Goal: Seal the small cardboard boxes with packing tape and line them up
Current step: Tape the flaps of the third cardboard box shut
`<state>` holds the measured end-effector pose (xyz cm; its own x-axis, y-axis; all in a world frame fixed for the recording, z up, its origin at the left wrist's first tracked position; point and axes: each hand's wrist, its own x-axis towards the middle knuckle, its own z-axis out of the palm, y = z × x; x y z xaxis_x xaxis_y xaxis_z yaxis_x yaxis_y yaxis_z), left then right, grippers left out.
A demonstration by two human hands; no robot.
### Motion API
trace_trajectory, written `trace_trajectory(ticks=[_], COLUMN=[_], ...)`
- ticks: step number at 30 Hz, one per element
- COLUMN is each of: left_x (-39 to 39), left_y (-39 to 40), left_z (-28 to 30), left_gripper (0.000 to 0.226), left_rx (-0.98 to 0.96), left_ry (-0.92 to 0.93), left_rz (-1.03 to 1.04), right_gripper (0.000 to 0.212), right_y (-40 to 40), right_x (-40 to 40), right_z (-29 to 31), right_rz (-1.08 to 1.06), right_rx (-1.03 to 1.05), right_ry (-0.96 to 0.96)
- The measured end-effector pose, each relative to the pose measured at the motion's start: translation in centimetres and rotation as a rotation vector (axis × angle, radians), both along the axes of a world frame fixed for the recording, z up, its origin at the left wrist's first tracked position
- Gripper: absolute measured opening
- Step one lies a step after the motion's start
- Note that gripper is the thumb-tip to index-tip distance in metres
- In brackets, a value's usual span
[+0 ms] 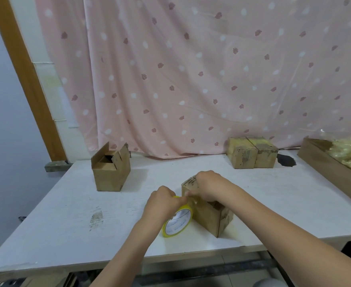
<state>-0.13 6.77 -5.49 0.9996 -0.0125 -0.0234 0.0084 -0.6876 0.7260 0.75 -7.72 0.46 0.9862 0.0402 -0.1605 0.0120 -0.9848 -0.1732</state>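
Observation:
A small cardboard box (208,217) stands in front of me on the white table (67,224). My left hand (161,203) grips a yellow roll of packing tape (177,222) just left of the box. My right hand (208,186) lies on top of the box, its fingers pinching the clear tape end at the box's left top edge. A short strip of tape stretches from the roll onto the box. An open box (110,170) with raised flaps stands at the back left. Two taped boxes (252,153) sit side by side at the back right.
A long cardboard tray (326,162) with crumpled yellowish plastic lies along the right edge. A dark stain (286,159) marks the table beside the taped boxes. A pink patterned curtain (191,69) hangs behind the table. The table's front edge runs just below my forearms.

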Motion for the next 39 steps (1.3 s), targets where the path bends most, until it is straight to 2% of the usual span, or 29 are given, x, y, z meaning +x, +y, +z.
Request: trace_trajectory(ticks=[3, 9, 15, 21, 27, 34, 39], left_x=[-0.1, -1.6, -2.1, -1.3, -0.1, 1.0, 1.8], left_y=[0.7, 2.7, 4.7, 4.6, 5.1, 6.0, 5.9], left_z=[-0.3, -1.0, 0.5, 2.4, 3.1, 3.4, 3.5], left_gripper=[0.055, 0.063, 0.053, 0.052, 0.053, 0.049, 0.051], left_rx=[-0.03, -0.124, -0.201, -0.055, 0.04, 0.014, 0.073], left_ry=[-0.018, -0.167, -0.202, -0.254, -0.196, -0.166, -0.141], left_rz=[-0.008, -0.019, -0.121, -0.16, -0.147, -0.131, -0.15], right_gripper=[0.059, 0.065, 0.071, 0.075, 0.062, 0.065, 0.061], right_y=[0.3, -0.3, -1.7, -2.4, -3.7, -4.5, -5.0], right_x=[0.3, 1.2, 0.9, 1.1, 0.9, 1.3, 1.2], right_z=[0.7, 2.0, 1.7, 0.9, 0.4, -0.3, -0.8], right_rz=[-0.017, -0.112, -0.208, -0.248, -0.306, -0.348, -0.373], right_rx=[-0.027, 0.048, 0.384, 0.564, 0.726, 0.824, 0.881], right_ry=[0.031, 0.041, 0.086, 0.14, 0.133, 0.168, 0.214])
